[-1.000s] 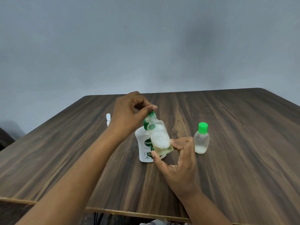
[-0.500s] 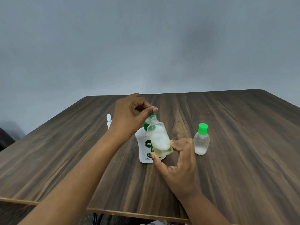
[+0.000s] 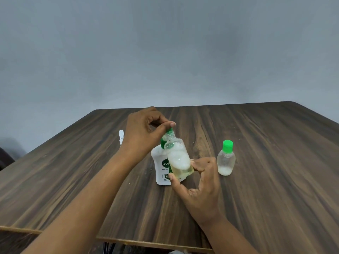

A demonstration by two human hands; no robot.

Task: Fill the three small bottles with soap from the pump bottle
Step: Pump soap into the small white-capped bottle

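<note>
My right hand [image 3: 200,182] holds a small clear bottle [image 3: 178,158] by its base, lifted and tilted left, with pale yellow soap and white foam inside. My left hand [image 3: 145,132] pinches the green cap [image 3: 169,130] at that bottle's neck. Right behind it stands the white pump bottle [image 3: 161,167] with a green label, its top hidden by the held bottle. A second small bottle [image 3: 226,160] with a green cap stands upright to the right, a little white soap at its bottom. A white object [image 3: 121,136] peeks out behind my left wrist.
Everything stands on a dark wood-grain table [image 3: 275,180]. Its front edge runs near the bottom of the view and its back edge meets a grey wall. A dark shape sits at the far left edge.
Both hands and the held bottle have barely shifted. My left fingers stay at the green cap on the neck; nothing else moved.
</note>
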